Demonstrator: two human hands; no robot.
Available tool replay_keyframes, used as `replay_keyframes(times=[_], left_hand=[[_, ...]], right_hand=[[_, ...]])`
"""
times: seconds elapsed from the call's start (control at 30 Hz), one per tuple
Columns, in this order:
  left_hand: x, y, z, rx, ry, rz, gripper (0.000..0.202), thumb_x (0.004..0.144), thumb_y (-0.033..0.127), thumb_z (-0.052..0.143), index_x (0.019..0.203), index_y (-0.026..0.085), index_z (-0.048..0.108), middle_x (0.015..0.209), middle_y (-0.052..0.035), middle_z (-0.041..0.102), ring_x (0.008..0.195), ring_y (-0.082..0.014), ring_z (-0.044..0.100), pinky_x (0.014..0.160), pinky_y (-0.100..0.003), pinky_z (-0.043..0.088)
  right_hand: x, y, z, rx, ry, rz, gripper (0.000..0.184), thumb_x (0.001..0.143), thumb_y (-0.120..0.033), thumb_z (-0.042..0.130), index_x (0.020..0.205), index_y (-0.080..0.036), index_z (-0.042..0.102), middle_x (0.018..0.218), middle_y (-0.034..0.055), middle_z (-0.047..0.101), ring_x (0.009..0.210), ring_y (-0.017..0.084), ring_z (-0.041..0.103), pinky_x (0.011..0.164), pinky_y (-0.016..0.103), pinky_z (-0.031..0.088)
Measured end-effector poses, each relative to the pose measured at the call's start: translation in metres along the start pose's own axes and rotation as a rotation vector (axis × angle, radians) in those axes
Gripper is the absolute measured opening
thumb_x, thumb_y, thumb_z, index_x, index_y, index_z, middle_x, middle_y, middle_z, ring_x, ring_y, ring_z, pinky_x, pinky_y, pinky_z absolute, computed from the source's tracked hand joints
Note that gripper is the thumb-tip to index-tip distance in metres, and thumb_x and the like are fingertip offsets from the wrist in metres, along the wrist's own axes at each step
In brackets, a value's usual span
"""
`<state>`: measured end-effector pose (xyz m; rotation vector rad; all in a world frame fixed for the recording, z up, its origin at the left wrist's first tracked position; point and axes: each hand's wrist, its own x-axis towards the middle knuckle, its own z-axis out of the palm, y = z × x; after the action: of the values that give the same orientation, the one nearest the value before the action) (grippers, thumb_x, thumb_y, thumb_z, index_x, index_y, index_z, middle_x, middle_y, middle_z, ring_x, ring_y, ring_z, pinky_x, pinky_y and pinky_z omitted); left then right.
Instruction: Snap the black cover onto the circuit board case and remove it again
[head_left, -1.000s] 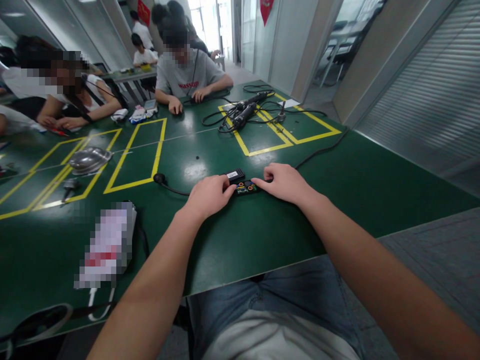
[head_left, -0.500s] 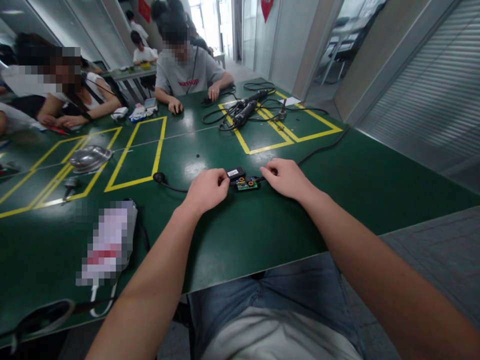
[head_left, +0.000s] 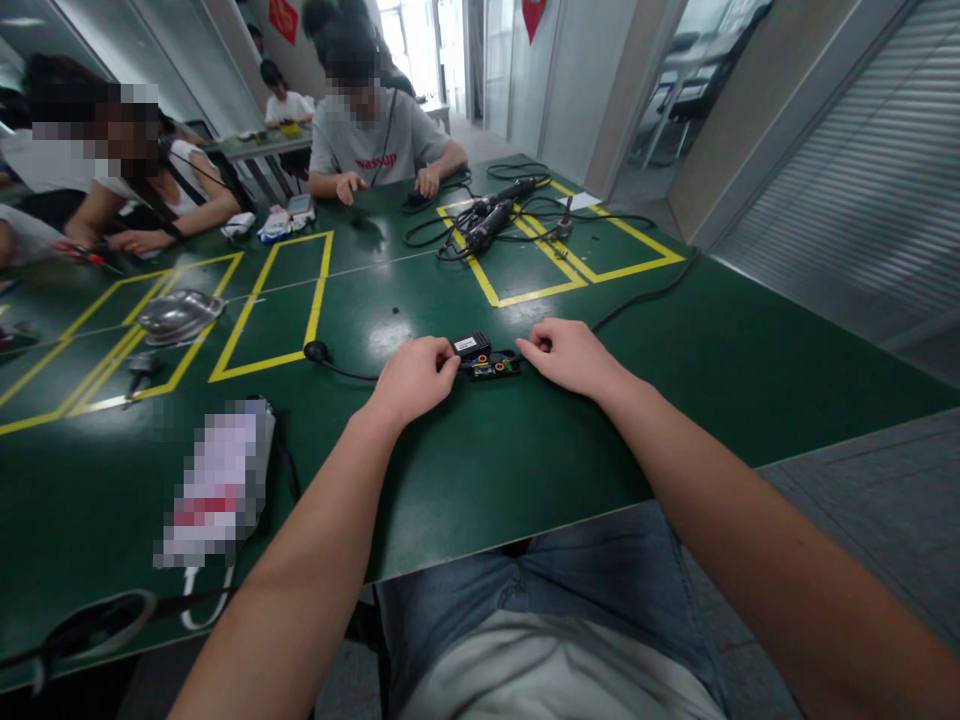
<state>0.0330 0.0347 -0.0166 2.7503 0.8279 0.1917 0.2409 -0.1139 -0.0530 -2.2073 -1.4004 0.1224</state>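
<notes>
A small green circuit board (head_left: 493,366) with copper-coloured coils sits in a black case half (head_left: 507,375) on the table. Just behind it lies another black case piece (head_left: 471,344) carrying a white label. My left hand (head_left: 417,378) is closed in a pinch on the black cable (head_left: 351,378) at the board's left end; this cable runs left to a round black plug (head_left: 317,352). At the right end, my right hand (head_left: 568,355) pinches the other black cable (head_left: 637,298), which trails off toward the far right edge. My fingertips partly cover both cable ends.
Black corded tools (head_left: 491,222) lie tangled in yellow-taped boxes further back. A shiny metal part (head_left: 180,315) rests at left, near a dark fitting (head_left: 141,370). A blurred phone-like item (head_left: 217,480) is at front left. Co-workers sit across the green table (head_left: 495,480).
The board now sits lower in the case half, its black front rim showing. My right hand has shifted slightly left. Across the table, a co-worker's hand has lifted off a dark object.
</notes>
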Motion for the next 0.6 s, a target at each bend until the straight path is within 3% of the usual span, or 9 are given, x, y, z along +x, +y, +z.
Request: replay_keyframes(times=[0.2,0.3,0.4,0.5,0.6], left_hand=[[0.001,-0.003,0.002,-0.007,0.010,0.035,0.020,0.105,0.028,0.060,0.097,0.022,0.077,0.105,-0.0120,0.079,0.101,-0.0314,0.074,0.091,-0.043,0.057],[0.003,-0.008,0.005,-0.042,0.077,0.055,0.013,0.101,0.027,0.066,0.103,0.021,0.077,0.108,-0.0120,0.076,0.105,-0.0313,0.072,0.096,-0.045,0.059],[0.006,-0.012,0.012,-0.104,0.155,0.111,0.027,0.099,0.024,0.068,0.123,0.019,0.079,0.131,-0.0154,0.075,0.127,-0.0316,0.070,0.114,-0.047,0.056],[0.008,-0.012,0.017,-0.142,0.094,0.121,0.041,0.108,0.023,0.056,0.142,0.025,0.079,0.156,-0.0120,0.071,0.146,-0.0317,0.064,0.128,-0.052,0.048],[0.009,-0.011,0.015,-0.140,0.063,0.043,0.041,0.112,0.026,0.053,0.139,0.026,0.083,0.156,-0.0100,0.074,0.146,-0.0336,0.066,0.127,-0.052,0.049]], right_hand=[[0.002,-0.002,0.008,-0.090,0.040,0.095,0.036,0.101,-0.044,0.070,0.072,-0.024,0.063,0.094,0.0100,0.072,0.097,0.031,0.062,0.082,0.041,0.041],[0.002,-0.003,0.010,-0.084,0.059,0.117,0.031,0.100,-0.042,0.072,0.076,-0.024,0.065,0.101,0.0107,0.073,0.103,0.032,0.062,0.086,0.042,0.042],[0.001,-0.003,0.012,-0.046,0.063,0.071,0.025,0.100,-0.038,0.070,0.080,-0.024,0.067,0.099,0.0100,0.073,0.101,0.032,0.062,0.086,0.042,0.041],[0.001,-0.001,0.012,-0.025,0.064,0.034,0.021,0.100,-0.035,0.067,0.084,-0.024,0.072,0.098,0.0096,0.075,0.100,0.031,0.063,0.085,0.042,0.040],[0.001,-0.001,0.011,-0.009,0.017,-0.008,0.025,0.104,-0.036,0.061,0.088,-0.024,0.077,0.098,0.0097,0.077,0.100,0.030,0.064,0.085,0.042,0.041]])
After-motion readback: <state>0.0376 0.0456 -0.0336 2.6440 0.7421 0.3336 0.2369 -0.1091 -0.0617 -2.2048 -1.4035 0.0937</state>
